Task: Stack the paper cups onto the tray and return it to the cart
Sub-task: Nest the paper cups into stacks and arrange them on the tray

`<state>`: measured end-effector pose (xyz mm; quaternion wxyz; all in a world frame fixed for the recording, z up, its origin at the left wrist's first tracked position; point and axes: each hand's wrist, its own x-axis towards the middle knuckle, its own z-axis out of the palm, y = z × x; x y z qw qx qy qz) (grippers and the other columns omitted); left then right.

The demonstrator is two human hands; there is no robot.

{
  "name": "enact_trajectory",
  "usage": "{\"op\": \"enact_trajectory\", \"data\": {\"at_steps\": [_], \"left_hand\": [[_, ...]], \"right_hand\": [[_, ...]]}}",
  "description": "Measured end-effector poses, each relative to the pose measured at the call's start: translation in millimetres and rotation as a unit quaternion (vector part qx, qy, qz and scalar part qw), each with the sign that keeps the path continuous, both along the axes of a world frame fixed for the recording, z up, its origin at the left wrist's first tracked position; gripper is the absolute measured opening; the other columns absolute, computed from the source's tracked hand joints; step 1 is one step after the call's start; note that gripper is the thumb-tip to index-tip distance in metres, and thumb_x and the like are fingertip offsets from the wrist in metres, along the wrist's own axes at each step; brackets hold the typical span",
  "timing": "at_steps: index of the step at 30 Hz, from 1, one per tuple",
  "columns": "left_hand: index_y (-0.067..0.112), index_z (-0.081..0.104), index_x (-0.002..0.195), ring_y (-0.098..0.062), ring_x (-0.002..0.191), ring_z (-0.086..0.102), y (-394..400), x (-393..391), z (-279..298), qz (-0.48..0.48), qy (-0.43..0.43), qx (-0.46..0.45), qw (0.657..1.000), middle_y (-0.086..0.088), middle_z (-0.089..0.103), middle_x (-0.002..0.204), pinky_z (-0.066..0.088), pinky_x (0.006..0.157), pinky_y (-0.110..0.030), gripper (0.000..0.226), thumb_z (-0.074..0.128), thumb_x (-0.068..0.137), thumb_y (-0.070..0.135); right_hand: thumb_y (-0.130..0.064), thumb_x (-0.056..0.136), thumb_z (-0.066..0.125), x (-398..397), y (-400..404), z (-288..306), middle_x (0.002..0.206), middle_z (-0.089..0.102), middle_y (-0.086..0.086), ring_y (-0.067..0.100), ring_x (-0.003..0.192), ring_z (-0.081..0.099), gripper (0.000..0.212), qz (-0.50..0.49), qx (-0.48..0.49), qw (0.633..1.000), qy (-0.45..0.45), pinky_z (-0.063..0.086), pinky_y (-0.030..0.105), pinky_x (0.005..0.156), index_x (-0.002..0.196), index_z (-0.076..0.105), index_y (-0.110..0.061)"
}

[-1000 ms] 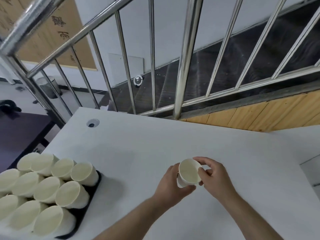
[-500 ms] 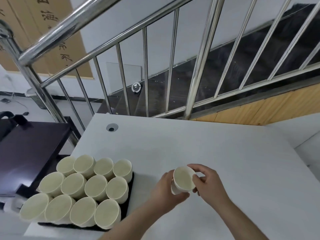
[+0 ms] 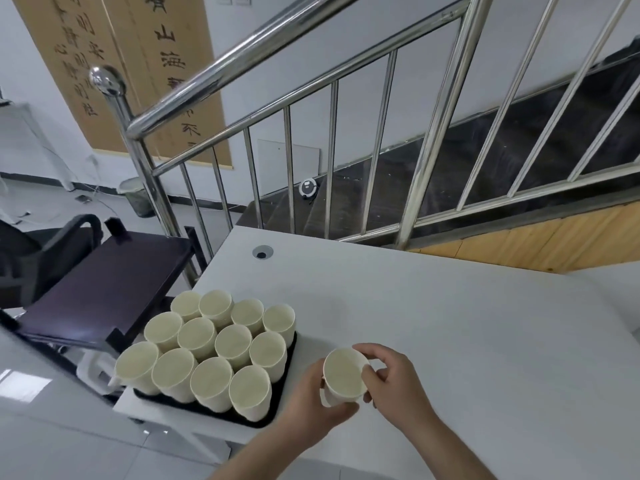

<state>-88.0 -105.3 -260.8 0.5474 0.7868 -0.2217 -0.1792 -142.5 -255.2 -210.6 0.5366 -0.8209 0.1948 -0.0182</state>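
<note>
On the white table [image 3: 450, 323], our left hand [image 3: 311, 400] and right hand [image 3: 394, 382] grip one empty paper cup [image 3: 344, 375]; upright cups [image 3: 221, 348] hide most of the black tray [image 3: 277, 407].

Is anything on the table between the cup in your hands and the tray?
Nothing visible. The left hand and right hand hold the paper cup just right of the black tray, with only bare white table between. The tray's twelve cup stacks fill it, so the cup must nest into one.

Cream paper cups [image 3: 221, 348]; black tray [image 3: 273, 407]; white table [image 3: 450, 306]; dark cart [image 3: 104, 292].
</note>
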Motion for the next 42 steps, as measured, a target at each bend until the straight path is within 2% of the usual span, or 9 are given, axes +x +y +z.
{"op": "enact_trajectory", "data": {"at_steps": [3, 6, 10, 15, 20, 25, 29, 32, 42], "left_hand": [[0.031, 0.058, 0.114, -0.007, 0.099, 0.062, 23.1, 7.9, -1.7, 0.014, -0.005, -0.002, 1.0, 0.012, 0.068, 0.104, 0.051, 0.087, -0.028, 0.05, 0.077, 0.068, 0.026], [0.033, 0.059, 0.11, -0.008, 0.097, 0.064, 43.5, 22.9, -2.5, 0.013, -0.014, -0.003, 1.0, 0.01, 0.069, 0.101, 0.052, 0.084, -0.028, 0.046, 0.076, 0.069, 0.022], [0.034, 0.058, 0.113, -0.001, 0.099, 0.061, 76.4, 56.9, -2.7, 0.017, -0.021, -0.016, 1.0, 0.02, 0.066, 0.103, 0.048, 0.081, -0.015, 0.05, 0.076, 0.068, 0.02], [0.032, 0.058, 0.117, -0.006, 0.107, 0.06, 115.2, 110.0, -13.4, -0.017, -0.029, -0.013, 0.999, 0.013, 0.065, 0.111, 0.05, 0.089, -0.028, 0.052, 0.076, 0.069, 0.023], [0.037, 0.056, 0.114, 0.0, 0.105, 0.059, 134.7, 150.0, -13.1, -0.048, -0.041, -0.001, 0.998, 0.021, 0.064, 0.107, 0.049, 0.089, -0.027, 0.051, 0.073, 0.066, 0.029], [0.037, 0.051, 0.118, -0.002, 0.104, 0.058, 137.5, 176.8, -18.3, -0.049, -0.051, 0.023, 0.997, 0.019, 0.061, 0.11, 0.05, 0.087, -0.032, 0.058, 0.071, 0.063, 0.041], [0.037, 0.051, 0.119, -0.003, 0.108, 0.055, 133.7, 195.5, -18.1, -0.048, -0.085, 0.031, 0.995, 0.022, 0.06, 0.113, 0.048, 0.089, -0.029, 0.057, 0.072, 0.066, 0.045], [0.037, 0.05, 0.12, 0.0, 0.107, 0.054, 130.1, 205.4, -18.2, -0.034, -0.1, 0.043, 0.994, 0.022, 0.059, 0.112, 0.047, 0.089, -0.025, 0.06, 0.071, 0.066, 0.049], [0.031, 0.032, 0.139, -0.005, 0.107, 0.05, 134.2, 238.9, -14.7, -0.022, -0.125, 0.138, 0.982, 0.017, 0.048, 0.12, 0.044, 0.093, -0.026, 0.09, 0.061, 0.06, 0.062]], "right_hand": [[-0.008, 0.094, 0.05, 10.3, 21.6, 1.5, 0.106, 0.066, -0.014, 0.015, 0.054, 0.065, 0.03, 0.012, 0.0, 1.0, -0.004, 0.044, 0.018, 0.052, 0.112, 0.064, -0.027], [-0.007, 0.093, 0.05, 27.1, 42.9, 2.9, 0.105, 0.067, -0.014, 0.016, 0.053, 0.064, 0.031, 0.015, 0.001, 1.0, -0.009, 0.044, 0.019, 0.052, 0.109, 0.065, -0.029], [-0.005, 0.092, 0.051, 60.1, 77.0, 2.3, 0.098, 0.069, -0.015, 0.016, 0.053, 0.064, 0.034, 0.009, 0.001, 1.0, -0.015, 0.044, 0.02, 0.051, 0.102, 0.064, -0.035], [-0.003, 0.091, 0.051, 102.9, 121.2, -2.7, 0.092, 0.07, -0.015, 0.017, 0.052, 0.064, 0.036, -0.027, -0.007, 0.999, -0.016, 0.047, 0.023, 0.052, 0.1, 0.065, -0.036], [-0.002, 0.089, 0.053, 134.7, 148.2, -3.9, 0.082, 0.07, -0.019, 0.014, 0.051, 0.063, 0.038, -0.064, -0.032, 0.997, -0.016, 0.048, 0.019, 0.052, 0.095, 0.064, -0.038], [-0.004, 0.087, 0.053, 156.9, 151.4, -10.1, 0.073, 0.066, -0.023, 0.004, 0.057, 0.059, 0.039, -0.083, -0.083, 0.993, -0.011, 0.05, 0.019, 0.063, 0.096, 0.063, -0.04], [-0.006, 0.089, 0.053, 175.7, 144.9, -16.5, 0.091, 0.066, -0.017, -0.003, 0.063, 0.052, 0.032, -0.085, -0.116, 0.99, -0.015, 0.042, 0.011, 0.07, 0.106, 0.064, -0.03], [-0.008, 0.089, 0.052, 190.0, 136.9, -23.2, 0.104, 0.065, -0.015, -0.007, 0.066, 0.048, 0.032, -0.072, -0.137, 0.988, -0.014, 0.043, 0.013, 0.074, 0.114, 0.065, -0.025], [-0.011, 0.091, 0.053, 232.9, 135.3, -41.7, 0.112, 0.058, -0.016, 0.005, 0.088, 0.055, 0.035, -0.014, -0.144, 0.989, 0.009, 0.043, 0.016, 0.084, 0.122, 0.06, -0.023]]}}
